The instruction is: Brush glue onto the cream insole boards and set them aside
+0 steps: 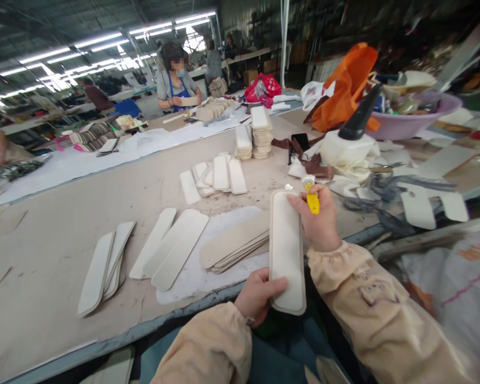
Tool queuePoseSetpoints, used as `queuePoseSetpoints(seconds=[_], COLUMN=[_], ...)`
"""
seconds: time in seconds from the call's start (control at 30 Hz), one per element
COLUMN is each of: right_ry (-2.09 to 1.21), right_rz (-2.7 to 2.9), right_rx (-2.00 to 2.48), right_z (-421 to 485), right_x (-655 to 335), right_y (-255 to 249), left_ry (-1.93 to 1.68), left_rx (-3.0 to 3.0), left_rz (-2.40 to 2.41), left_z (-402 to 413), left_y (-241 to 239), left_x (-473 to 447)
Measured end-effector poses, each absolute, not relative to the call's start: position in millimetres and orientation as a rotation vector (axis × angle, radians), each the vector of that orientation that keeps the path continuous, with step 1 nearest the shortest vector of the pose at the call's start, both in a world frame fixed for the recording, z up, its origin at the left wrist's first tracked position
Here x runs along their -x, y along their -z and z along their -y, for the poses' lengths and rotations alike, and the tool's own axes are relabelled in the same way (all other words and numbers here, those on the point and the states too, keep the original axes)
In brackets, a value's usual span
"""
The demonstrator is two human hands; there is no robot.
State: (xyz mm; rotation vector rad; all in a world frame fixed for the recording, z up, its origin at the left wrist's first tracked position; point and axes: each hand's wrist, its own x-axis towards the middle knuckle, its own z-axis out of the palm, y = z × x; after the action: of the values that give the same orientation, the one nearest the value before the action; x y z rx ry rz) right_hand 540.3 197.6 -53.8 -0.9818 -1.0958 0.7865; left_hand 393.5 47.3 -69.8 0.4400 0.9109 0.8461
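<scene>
A long cream padded strip with rounded corners stands nearly upright in front of me, past the table's near edge. My left hand is closed on its lower left side, thumb lying across the face. At the upper right corner, my right hand pinches the strip's edge. The same hand also grips a small tool with a yellow handle; its pale head points up, its exact kind unclear. Just left of the strip lies a fanned stack of beige pieces on a white sheet.
Further left are loose cream strips and another overlapping pile. Behind stand stacked strips and a loose heap. A white container with a black nozzle, an orange bag and a purple basin crowd the right. A co-worker works opposite.
</scene>
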Motion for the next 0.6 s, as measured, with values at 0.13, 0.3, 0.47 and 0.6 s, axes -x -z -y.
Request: queuePoseSetpoints(seconds=[0.13,0.3,0.47,0.6], right_ry=[-0.67,-0.519,-0.443,-0.425], right_rz=[1.184,1.345,1.525,1.775], right_rx=[1.096,1.278,1.344,1.23], right_z=[-197,-201,-211,-199], right_x=[-541,-537,-526,-510], right_y=[51,59,82,87], left_ry=[-0.875,-0.993,-1.024,-1.03], left_rx=[-0.456,-0.429,-0.323,-0.285], left_rz=[-0.942,-1.06,-1.232,-1.307], left_z=[-47,-42,-32,-32], left_y=[69,59,60,70], left_x=[-386,-351,-325,-326])
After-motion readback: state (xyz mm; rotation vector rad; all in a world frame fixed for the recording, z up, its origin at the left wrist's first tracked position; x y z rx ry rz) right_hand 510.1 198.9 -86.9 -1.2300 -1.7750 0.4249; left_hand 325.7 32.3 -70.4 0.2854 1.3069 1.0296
